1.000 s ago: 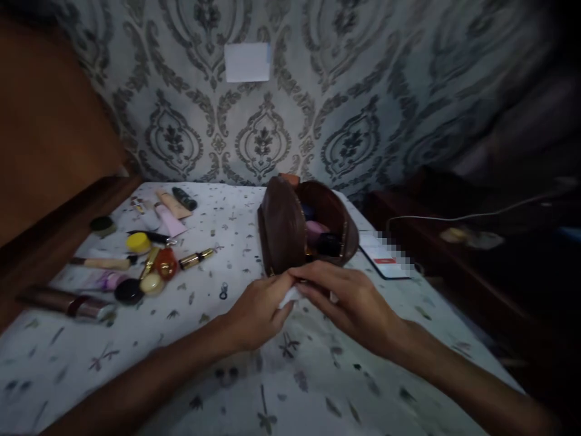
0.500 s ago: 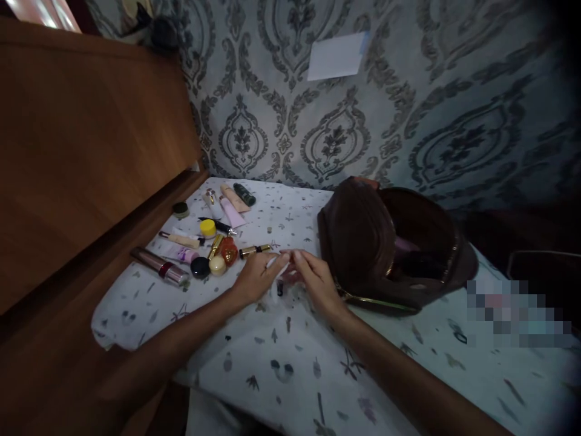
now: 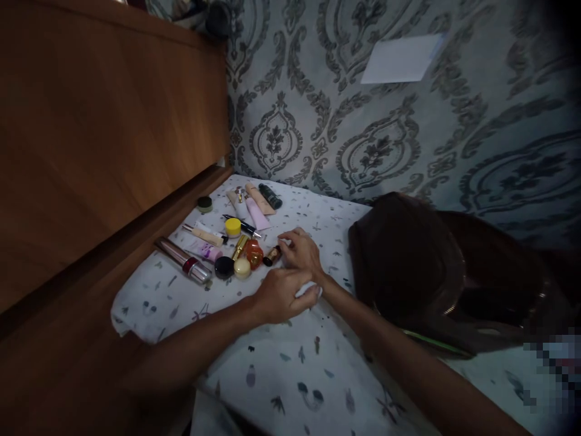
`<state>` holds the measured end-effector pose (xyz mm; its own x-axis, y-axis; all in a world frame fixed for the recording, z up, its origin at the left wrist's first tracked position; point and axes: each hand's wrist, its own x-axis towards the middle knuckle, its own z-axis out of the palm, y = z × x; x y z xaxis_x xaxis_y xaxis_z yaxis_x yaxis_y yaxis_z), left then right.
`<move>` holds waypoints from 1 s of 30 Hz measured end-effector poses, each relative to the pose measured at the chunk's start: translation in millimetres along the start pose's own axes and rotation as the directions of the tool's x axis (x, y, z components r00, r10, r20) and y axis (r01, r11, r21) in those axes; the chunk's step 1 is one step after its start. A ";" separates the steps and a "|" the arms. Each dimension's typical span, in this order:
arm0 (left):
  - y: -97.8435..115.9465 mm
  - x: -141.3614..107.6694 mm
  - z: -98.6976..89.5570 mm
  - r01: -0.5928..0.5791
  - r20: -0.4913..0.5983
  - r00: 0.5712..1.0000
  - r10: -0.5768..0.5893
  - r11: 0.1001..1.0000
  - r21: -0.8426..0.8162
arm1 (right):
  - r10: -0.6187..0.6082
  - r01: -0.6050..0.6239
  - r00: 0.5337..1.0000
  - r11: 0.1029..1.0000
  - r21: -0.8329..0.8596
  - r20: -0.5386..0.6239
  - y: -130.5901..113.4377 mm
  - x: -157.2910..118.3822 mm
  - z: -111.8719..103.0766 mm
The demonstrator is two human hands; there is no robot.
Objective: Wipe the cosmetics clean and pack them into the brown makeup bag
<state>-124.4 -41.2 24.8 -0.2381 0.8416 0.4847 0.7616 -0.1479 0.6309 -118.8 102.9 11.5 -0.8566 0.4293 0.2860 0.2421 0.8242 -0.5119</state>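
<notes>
My left hand (image 3: 284, 295) is closed around a crumpled white thing (image 3: 310, 289), perhaps a tissue, and lies across my right wrist. Beyond it, my right hand (image 3: 299, 249) has its fingertips on a small dark tube with a gold part (image 3: 273, 255). Just left of that tube are an orange-red item (image 3: 254, 254), a gold tube (image 3: 240, 247), a cream round jar (image 3: 242, 268) and a black round jar (image 3: 224, 267). A yellow-lidded jar (image 3: 233, 227) sits farther back.
An open brown bag (image 3: 403, 260) stands on the right of the patterned cloth (image 3: 313, 369). Several tubes lie at the back left, and a long metallic tube (image 3: 184, 260) lies near the wooden panel (image 3: 113, 121). The wallpapered wall rises behind.
My hands have come apart; the right reached to the small dark tube while the left kept the white thing. The view has turned, shifting the bag and cosmetics rightward in the picture.
</notes>
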 end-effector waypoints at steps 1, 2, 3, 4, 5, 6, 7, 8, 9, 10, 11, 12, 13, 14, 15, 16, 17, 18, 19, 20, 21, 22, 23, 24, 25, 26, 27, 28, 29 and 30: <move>0.1 -0.7 -0.7 -0.053 -0.005 0.999 0.053 0.998 0.032 | -0.016 0.019 0.999 0.998 -0.063 0.041 -9.1 8.3 -0.6; 0.1 -1.5 -1.6 -0.107 -0.009 0.994 0.108 0.992 0.067 | -0.040 0.051 0.995 0.992 -0.112 0.093 -18.6 17.2 -0.4; 0.2 -2.2 -2.5 -0.160 -0.013 0.987 0.162 0.982 0.102 | -0.067 0.091 0.986 0.984 -0.155 0.152 -28.1 26.5 0.6; 0.2 -2.8 -3.5 -0.205 -0.018 0.978 0.209 0.970 0.132 | -0.083 0.126 0.974 0.972 -0.197 0.211 -36.9 35.7 2.3; 0.2 -3.3 -4.6 -0.237 -0.023 0.970 0.244 0.958 0.160 | -0.088 0.152 0.961 0.960 -0.235 0.262 -44.9 44.3 4.5; 0.1 -3.4 -5.8 -0.257 -0.026 0.964 0.266 0.949 0.182 | -0.086 0.171 0.949 0.948 -0.268 0.302 -51.6 52.1 7.0; -0.2 -3.3 -6.9 -0.267 -0.027 0.960 0.278 0.942 0.203 | -0.077 0.181 0.941 0.938 -0.295 0.330 -57.0 58.6 9.5; -0.7 -3.0 -7.9 -0.270 -0.028 0.959 0.282 0.937 0.221 | -0.070 0.186 0.936 0.931 -0.314 0.346 -61.1 63.7 11.9; -1.5 -2.6 -8.8 -0.269 -0.026 0.959 0.283 0.934 0.236 | -0.067 0.190 0.933 0.927 -0.324 0.354 -64.2 67.3 13.9; -2.5 -2.1 -9.7 -0.268 -0.024 0.959 0.283 0.930 0.250 | -0.065 0.192 0.932 0.924 -0.332 0.357 -66.4 69.7 15.2; -3.6 -1.7 -10.4 -0.267 -0.024 0.959 0.283 0.928 0.261 | -0.064 0.196 0.930 0.920 -0.340 0.362 -68.2 70.8 15.8; -4.8 -1.4 -11.0 -0.265 -0.029 0.959 0.283 0.926 0.271 | -0.063 0.199 0.928 0.917 -0.347 0.367 -69.6 71.0 15.5; -5.8 -1.1 -11.6 -0.259 -0.035 0.960 0.279 0.925 0.278 | -0.059 0.199 0.927 0.915 -0.352 0.371 -70.8 70.5 14.1; -6.7 -0.9 -12.1 -0.251 -0.043 0.961 0.273 0.926 0.282 | -0.051 0.193 0.927 0.914 -0.356 0.371 -71.8 69.3 11.6; -7.2 -0.7 -12.8 -0.238 -0.052 0.964 0.262 0.930 0.281 | -0.041 0.183 0.928 0.915 -0.359 0.370 -72.3 67.6 8.2; -7.4 -0.4 -13.6 -0.220 -0.064 0.967 0.246 0.937 0.273 | -0.030 0.171 0.930 0.916 -0.362 0.365 -72.1 65.4 3.8; -7.2 0.0 -14.6 -0.197 -0.080 0.971 0.223 0.947 0.253 | -0.022 0.163 0.932 0.916 -0.366 0.361 -70.7 62.5 -1.4; -6.6 0.5 -15.9 -0.168 -0.101 0.976 0.194 0.961 0.220 | -0.017 0.154 0.936 0.918 -0.366 0.351 -67.8 58.8 -7.1; -5.8 1.2 -17.4 -0.132 -0.128 0.980 0.156 0.976 0.176 | -0.012 0.137 0.941 0.926 -0.351 0.337 -63.3 54.1 -13.1; -4.9 2.1 -18.9 -0.092 -0.158 0.981 0.110 0.988 0.121 | -0.003 0.106 0.949 0.944 -0.312 0.314 -57.1 48.0 -19.0; -4.1 3.0 -20.5 -0.049 -0.188 0.980 0.060 0.997 0.059 | 0.012 0.056 0.960 0.971 -0.231 0.281 -49.4 40.5 -24.8; -3.5 3.9 -21.8 -0.008 -0.217 0.976 0.007 1.000 -0.004 | 0.033 -0.010 0.971 0.995 -0.097 0.238 -40.8 31.3 -30.2; -3.2 4.8 -22.6 0.032 -0.239 0.970 -0.047 0.997 -0.065 | 0.067 -0.086 0.978 0.993 0.086 0.197 -31.9 20.6 -34.9; -3.4 5.5 -22.9 0.070 -0.256 0.962 -0.099 0.990 -0.119 | 0.109 -0.156 0.980 0.941 0.300 0.168 -23.2 8.4 -39.0; -4.0 6.1 -22.6 0.107 -0.272 0.951 -0.148 0.981 -0.161 | 0.153 -0.213 0.975 0.836 0.506 0.159 -15.5 -4.9 -42.2; -5.1 6.6 -21.5 0.140 -0.285 0.939 -0.191 0.972 -0.188 | 0.196 -0.260 0.965 0.695 0.671 0.172 -9.1 -18.6 -44.4; -6.4 7.0 -19.9 0.171 -0.299 0.927 -0.227 0.964 -0.203 | 0.236 -0.299 0.951 0.543 0.785 0.199 -4.3 -32.2 -45.6; -7.8 7.2 -17.8 0.195 -0.311 0.916 -0.253 0.959 -0.208 | 0.274 -0.330 0.934 0.405 0.853 0.231 -0.8 -45.1 -45.6; -9.1 7.4 -15.4 0.208 -0.320 0.909 -0.267 0.956 -0.207 | 0.309 -0.351 0.915 0.288 0.891 0.261 1.5 -56.6 -44.5; -10.2 7.5 -12.7 0.208 -0.326 0.908 -0.265 0.958 -0.199 | 0.342 -0.360 0.897 0.193 0.913 0.281 2.9 -66.4 -42.4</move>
<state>-141.6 -40.0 29.7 -0.6143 0.6339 0.4698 0.5595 -0.0699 0.8259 -42.0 92.4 25.4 -0.8137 0.5627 -0.1461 -0.0611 -0.3327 -0.9411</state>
